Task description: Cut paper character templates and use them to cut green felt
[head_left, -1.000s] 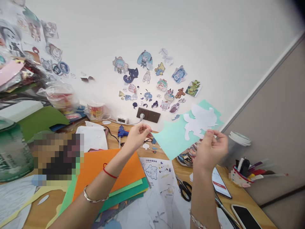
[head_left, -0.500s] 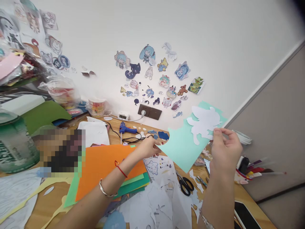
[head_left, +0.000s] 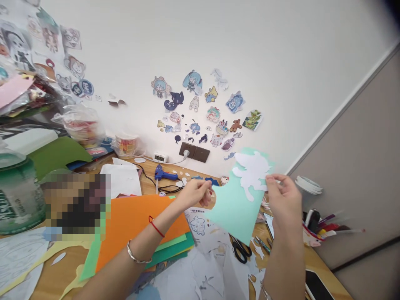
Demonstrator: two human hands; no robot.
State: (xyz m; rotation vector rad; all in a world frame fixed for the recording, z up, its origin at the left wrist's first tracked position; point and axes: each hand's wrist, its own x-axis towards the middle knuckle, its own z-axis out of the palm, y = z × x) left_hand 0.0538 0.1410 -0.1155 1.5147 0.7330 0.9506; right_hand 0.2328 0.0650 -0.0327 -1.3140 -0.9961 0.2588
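Both my arms reach out over the light wooden desk [head_left: 51,277]. Between thumb and fingers, my right hand [head_left: 283,196] pinches the right edge of a mint-green paper sheet [head_left: 234,214] with a jagged, cut-away top, together with a white paper cutout of an animal-like figure [head_left: 253,173] lying against its upper part. I hold both tilted up in front of the white wall [head_left: 281,62], the sheet's lower corner overlapping the black-handled scissors [head_left: 241,251] in my view. My left hand [head_left: 198,193] is half curled, fingertips drawn close together just beside the sheet's curved left edge; whether it touches the paper, I cannot tell. Beneath that forearm lies an orange paper sheet [head_left: 134,225] on top of green paper sheets [head_left: 186,241]. Farther back sits a blue glue gun [head_left: 165,174] with a black cord.
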